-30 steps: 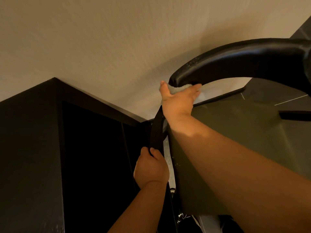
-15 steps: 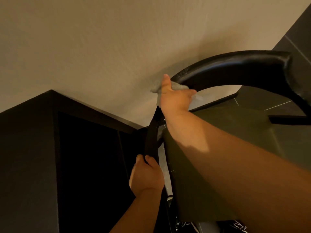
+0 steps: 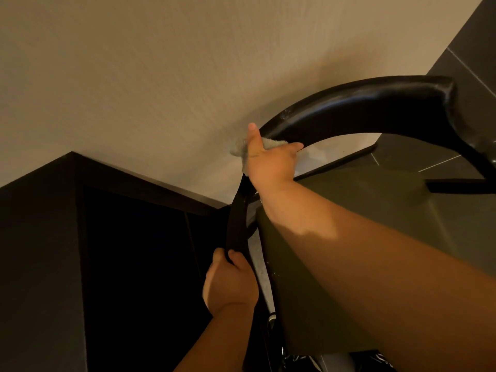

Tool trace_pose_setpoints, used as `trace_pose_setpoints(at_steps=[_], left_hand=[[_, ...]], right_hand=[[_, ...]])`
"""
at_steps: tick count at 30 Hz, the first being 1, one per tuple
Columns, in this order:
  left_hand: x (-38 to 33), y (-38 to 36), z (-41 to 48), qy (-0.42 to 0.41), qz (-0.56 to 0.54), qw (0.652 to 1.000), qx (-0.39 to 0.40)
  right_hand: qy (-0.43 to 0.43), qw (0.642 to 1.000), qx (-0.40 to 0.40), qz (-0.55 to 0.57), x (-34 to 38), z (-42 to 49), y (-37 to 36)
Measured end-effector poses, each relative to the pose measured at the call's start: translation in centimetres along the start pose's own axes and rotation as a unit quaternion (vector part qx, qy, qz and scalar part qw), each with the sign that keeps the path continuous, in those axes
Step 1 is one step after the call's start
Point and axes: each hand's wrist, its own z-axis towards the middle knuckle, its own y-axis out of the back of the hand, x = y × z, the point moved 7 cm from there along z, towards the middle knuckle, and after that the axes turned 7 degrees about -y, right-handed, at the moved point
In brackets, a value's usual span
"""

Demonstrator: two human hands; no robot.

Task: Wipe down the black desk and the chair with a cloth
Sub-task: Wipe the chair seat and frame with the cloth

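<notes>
- Left hand (image 3: 230, 283): fingers curled tight round the side rail of the chair (image 3: 362, 103), steadying it.
- Right hand (image 3: 271, 163): thumb and fingers wrap the cloth (image 3: 275, 143) against the left end of the curved top rail.
- Cloth judged soft and light, prone to bunching. Rail judged stiff and glossy, likely slippery, so a wrapped hold suits it.
- Desk (image 3: 40, 237): dark, at left, just beside the chair.

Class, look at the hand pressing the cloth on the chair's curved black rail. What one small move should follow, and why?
Probably slide the right hand with the cloth rightward along the curved rail toward its far end. The cloth sits at the rail's near bend, most of the rail lies beyond it, and the left hand grips the lower frame, which should steady it.
</notes>
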Motion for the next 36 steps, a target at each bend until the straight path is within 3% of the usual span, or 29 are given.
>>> trace_pose_setpoints(at_steps=[6, 9, 14, 18, 23, 27, 31, 34, 36], left_hand=[[0.0, -0.1, 0.0, 0.001, -0.01, 1.0, 0.014], [0.0, -0.2, 0.0, -0.001, -0.016, 1.0, 0.016], [0.0, -0.3, 0.1, -0.006, -0.063, 0.997, 0.037], [-2.3, 0.7, 2.8, -0.071, -0.099, 0.991, 0.058], [-10.9, 1.0, 9.8, -0.14, -0.149, 0.974, 0.094], [-12.7, 0.5, 10.7, -0.134, -0.03, 0.989, 0.049], [-12.2, -0.1, 10.8, -0.121, -0.005, 0.991, 0.061], [-12.0, -0.3, 11.3, -0.117, 0.002, 0.992, 0.056], [-12.1, -0.3, 11.3, -0.123, 0.0, 0.991, 0.046]], right_hand=[[-0.061, 0.994, -0.071, 0.048, 2.8, 2.2, 1.8], [-0.032, 0.996, -0.046, 0.075, 1.4, 1.6, 0.8], [0.016, 1.0, -0.008, 0.022, -1.7, -0.8, -0.7], [0.039, 0.999, 0.015, 0.01, -1.7, -0.8, -0.4], [0.122, 0.99, -0.063, -0.013, 2.1, 1.2, 3.2], [0.163, 0.976, -0.145, -0.023, 3.7, 2.9, 7.1], [0.318, 0.926, -0.173, -0.106, 5.8, 0.6, 6.6], [0.465, 0.837, -0.186, -0.22, 7.4, -1.3, 4.3], [0.513, 0.785, -0.203, -0.282, 7.9, -1.2, 3.7]])
